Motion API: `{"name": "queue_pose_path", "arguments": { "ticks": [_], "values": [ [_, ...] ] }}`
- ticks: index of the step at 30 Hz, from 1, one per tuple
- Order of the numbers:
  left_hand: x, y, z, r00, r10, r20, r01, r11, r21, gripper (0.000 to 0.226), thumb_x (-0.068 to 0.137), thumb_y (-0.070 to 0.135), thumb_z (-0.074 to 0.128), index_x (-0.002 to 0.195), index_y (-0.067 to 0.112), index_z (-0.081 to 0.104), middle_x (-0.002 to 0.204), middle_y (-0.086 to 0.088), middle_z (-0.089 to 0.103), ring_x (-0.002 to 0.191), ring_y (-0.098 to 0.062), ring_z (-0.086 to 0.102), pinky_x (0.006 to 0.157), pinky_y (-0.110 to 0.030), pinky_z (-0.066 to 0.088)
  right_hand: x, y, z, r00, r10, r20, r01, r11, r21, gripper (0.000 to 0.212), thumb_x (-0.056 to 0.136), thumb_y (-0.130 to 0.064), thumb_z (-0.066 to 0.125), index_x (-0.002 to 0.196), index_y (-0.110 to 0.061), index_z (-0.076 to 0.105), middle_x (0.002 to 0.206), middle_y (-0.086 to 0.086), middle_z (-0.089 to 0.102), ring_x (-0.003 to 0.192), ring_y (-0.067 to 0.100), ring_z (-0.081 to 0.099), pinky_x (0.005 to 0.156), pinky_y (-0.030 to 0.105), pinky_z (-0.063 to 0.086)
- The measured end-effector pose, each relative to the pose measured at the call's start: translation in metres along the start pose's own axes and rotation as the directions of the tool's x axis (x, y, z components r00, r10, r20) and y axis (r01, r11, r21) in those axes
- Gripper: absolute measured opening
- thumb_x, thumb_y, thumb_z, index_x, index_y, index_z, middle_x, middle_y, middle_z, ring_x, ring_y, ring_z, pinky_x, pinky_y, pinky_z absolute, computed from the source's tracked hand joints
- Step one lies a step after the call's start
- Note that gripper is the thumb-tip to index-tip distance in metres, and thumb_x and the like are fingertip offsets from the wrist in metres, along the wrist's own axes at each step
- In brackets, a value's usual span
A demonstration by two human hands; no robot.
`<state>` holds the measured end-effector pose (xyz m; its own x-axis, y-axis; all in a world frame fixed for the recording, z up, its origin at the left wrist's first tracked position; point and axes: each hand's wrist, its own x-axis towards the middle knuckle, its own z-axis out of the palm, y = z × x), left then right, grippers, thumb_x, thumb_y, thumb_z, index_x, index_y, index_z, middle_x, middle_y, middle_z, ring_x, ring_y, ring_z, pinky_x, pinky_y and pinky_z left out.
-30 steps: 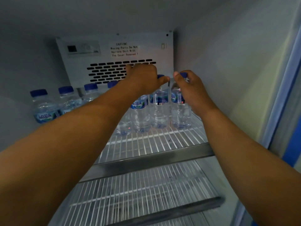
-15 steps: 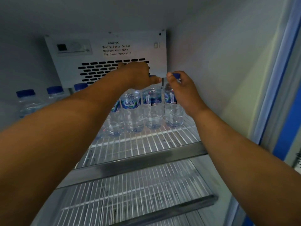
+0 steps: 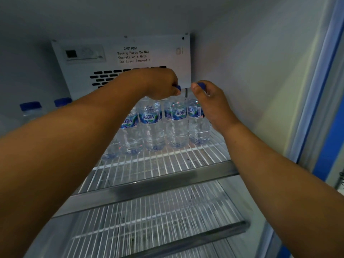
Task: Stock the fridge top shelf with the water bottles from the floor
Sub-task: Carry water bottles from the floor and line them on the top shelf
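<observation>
While two Aqua water bottles stand on the top shelf (image 3: 167, 164), their caps are gripped: the second bottle from the right (image 3: 176, 125) by the left hand (image 3: 160, 84), the rightmost bottle (image 3: 197, 125) by the right hand (image 3: 212, 101).

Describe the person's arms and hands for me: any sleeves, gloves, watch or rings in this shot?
Both forearms are bare as far as the frame shows; no sleeve edge is visible. The left hand and right hand are bare too: no gloves. No watch, bracelet or band shows at either wrist, and I see no rings, though most fingers are hidden or curled away from the camera.
</observation>
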<state>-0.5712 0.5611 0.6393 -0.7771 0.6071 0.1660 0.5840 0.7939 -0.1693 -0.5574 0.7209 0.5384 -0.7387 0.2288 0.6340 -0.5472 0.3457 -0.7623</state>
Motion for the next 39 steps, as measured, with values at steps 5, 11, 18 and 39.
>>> {"name": "queue_pose_path", "arguments": {
  "ticks": [5,11,18,39],
  "values": [
    [-0.003,-0.002,0.002,1.000,0.014,-0.006,-0.014,1.000,-0.004,0.038,0.097,0.036,0.041,0.120,0.010,0.057,0.113,-0.012,0.060,0.099,-0.029,0.055,0.087,-0.038,0.043,0.000,-0.003,0.000,1.000,-0.009,0.017,0.010,1.000,-0.004,0.016,0.093,-0.036,0.053,0.091,-0.023,0.061,0.080,-0.013,0.060,0.074,-0.003,0.056,0.073,0.015,0.046],
    [-0.007,-0.006,0.007,0.998,0.009,-0.057,-0.011,0.999,-0.031,0.041,0.095,0.039,0.043,0.118,0.009,0.058,0.114,-0.013,0.060,0.093,-0.026,0.052,0.080,-0.032,0.039,-0.001,-0.003,0.001,0.999,0.034,0.038,-0.037,0.996,0.075,0.017,0.090,-0.039,0.057,0.096,-0.026,0.064,0.099,0.009,0.071,0.094,0.021,0.069,0.089,0.043,0.055],
    [-0.006,-0.005,0.016,0.995,-0.012,-0.096,0.003,0.996,-0.093,0.043,0.094,0.042,0.044,0.123,0.012,0.055,0.121,-0.012,0.059,0.098,-0.025,0.052,0.083,-0.033,0.038,0.001,0.000,0.006,0.996,0.080,0.039,-0.083,0.994,0.077,0.022,0.094,-0.043,0.046,0.104,-0.024,0.054,0.100,0.000,0.067,0.094,0.015,0.065,0.084,0.033,0.053],
    [-0.010,-0.002,0.022,0.996,-0.062,-0.070,0.057,0.996,-0.069,0.072,0.075,0.059,0.062,0.130,0.016,0.045,0.125,-0.008,0.056,0.106,-0.028,0.053,0.095,-0.043,0.045,0.000,-0.003,0.007,0.993,0.090,0.081,-0.091,0.996,0.000,0.019,0.093,-0.040,0.052,0.099,-0.024,0.059,0.086,-0.009,0.068,0.075,-0.003,0.065,0.070,0.015,0.049]
  ]
}}
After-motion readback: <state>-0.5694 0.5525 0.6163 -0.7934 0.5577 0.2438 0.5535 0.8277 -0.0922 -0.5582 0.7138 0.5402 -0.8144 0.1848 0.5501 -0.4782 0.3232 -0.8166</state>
